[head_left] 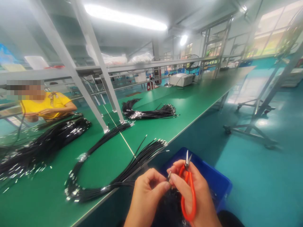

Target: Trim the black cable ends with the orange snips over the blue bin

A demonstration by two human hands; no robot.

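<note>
Low in the view, both hands meet above a blue bin [221, 181]. My left hand [151, 189] is closed, thumb and fingers pinched on the end of a thin black cable [169, 176] with a pale metallic tip. My right hand [196, 186] holds red-handled scissors [193, 201] in the palm, blades pointing up and slightly apart. The right thumb and forefinger also touch the cable end. On the table edge just left of the hands lies a curved bundle of black cables [104, 189], its pale tips fanned toward me.
A second cable bundle [151, 112] lies farther back on the green table [194, 97]. A large heap of black cables [47, 142] is at left, before a person in yellow [53, 104]. Grey shelf posts [106, 69] rise from the table. A wheeled metal stand [253, 126] is at right.
</note>
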